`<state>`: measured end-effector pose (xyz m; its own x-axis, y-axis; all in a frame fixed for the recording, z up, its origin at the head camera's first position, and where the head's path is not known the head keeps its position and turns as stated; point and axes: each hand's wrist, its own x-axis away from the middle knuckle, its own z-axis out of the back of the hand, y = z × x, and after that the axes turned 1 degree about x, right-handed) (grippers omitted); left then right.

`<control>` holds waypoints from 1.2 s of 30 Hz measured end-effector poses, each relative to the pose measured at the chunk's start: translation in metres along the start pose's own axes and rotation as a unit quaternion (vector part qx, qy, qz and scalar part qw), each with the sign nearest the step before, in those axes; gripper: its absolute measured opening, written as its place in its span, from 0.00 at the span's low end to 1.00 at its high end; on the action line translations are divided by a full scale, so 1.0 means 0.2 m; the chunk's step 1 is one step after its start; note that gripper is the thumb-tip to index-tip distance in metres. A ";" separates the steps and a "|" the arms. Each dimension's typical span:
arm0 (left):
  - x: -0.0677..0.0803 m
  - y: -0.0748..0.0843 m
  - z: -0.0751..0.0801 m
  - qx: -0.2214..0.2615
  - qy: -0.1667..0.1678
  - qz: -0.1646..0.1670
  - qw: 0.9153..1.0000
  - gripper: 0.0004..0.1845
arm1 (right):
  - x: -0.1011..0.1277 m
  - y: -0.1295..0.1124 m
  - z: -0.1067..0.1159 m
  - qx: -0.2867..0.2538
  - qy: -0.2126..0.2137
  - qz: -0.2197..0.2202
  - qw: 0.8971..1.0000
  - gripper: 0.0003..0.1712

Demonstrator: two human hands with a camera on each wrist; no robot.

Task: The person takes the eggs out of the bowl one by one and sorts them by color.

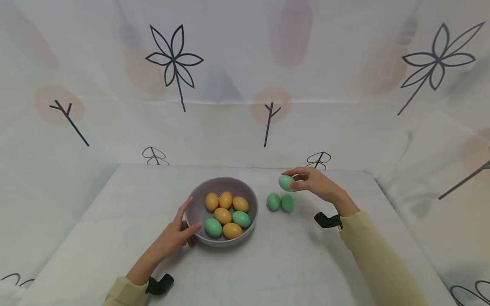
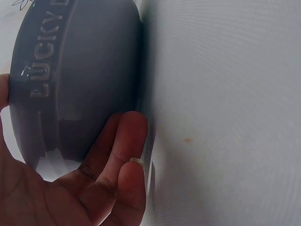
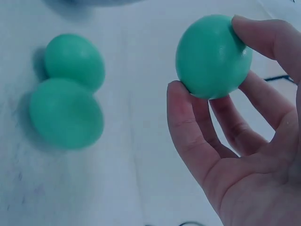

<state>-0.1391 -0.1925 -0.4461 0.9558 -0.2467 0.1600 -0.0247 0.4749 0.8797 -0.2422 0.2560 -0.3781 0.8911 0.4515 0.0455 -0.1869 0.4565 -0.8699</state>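
Yellow sleeve (image 1: 379, 259); right hand (image 1: 315, 183) pinches green egg (image 1: 285, 183), left hand (image 1: 172, 241) grips bowl (image 1: 229, 185); white tabletop (image 1: 287, 263), perhaps cloth; flowered backdrop (image 1: 226, 136) behind.

The head camera is looking forward and down from above, taking in the broad white worktop (image 1: 245, 276) from farthest off. The left-wrist camera is facing, sideways-turned and very near, the outer wall of a glossy grey-mauve round bowl (image 2: 99, 61); the right-wrist camera is peering closely down at three smooth green eggs (image 3: 67, 114), the head view sharing both.
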 end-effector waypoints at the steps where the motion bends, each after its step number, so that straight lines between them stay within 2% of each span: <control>1: 0.00 0.00 0.00 0.001 0.000 -0.001 1.000 0.45 | 0.01 0.02 0.01 -0.004 0.005 -0.005 1.000 0.25; 10: 0.00 0.01 0.00 0.002 0.002 0.003 1.000 0.44 | 0.11 0.19 0.03 -0.066 0.035 -0.029 0.997 0.27; 21: 0.00 0.01 0.00 -0.006 0.001 0.002 1.000 0.44 | 0.19 0.30 0.01 -0.086 0.037 -0.051 0.994 0.33; 27: 0.00 0.00 0.00 -0.014 0.006 0.006 1.000 0.44 | 0.22 0.36 -0.01 -0.059 0.042 -0.041 0.997 0.42; 31: 0.00 0.00 0.00 -0.015 0.004 0.001 1.000 0.44 | 0.22 0.38 -0.03 -0.039 0.052 -0.040 0.997 0.43; 36: 0.00 0.00 0.00 -0.015 0.002 -0.007 1.000 0.44 | 0.20 0.38 -0.05 0.027 0.061 -0.059 0.996 0.41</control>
<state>-0.1402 -0.1932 -0.4458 0.9573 -0.2500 0.1449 -0.0019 0.4961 0.8682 -0.2163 0.3012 -0.4483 0.9512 0.2973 0.0823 -0.0977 0.5432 -0.8339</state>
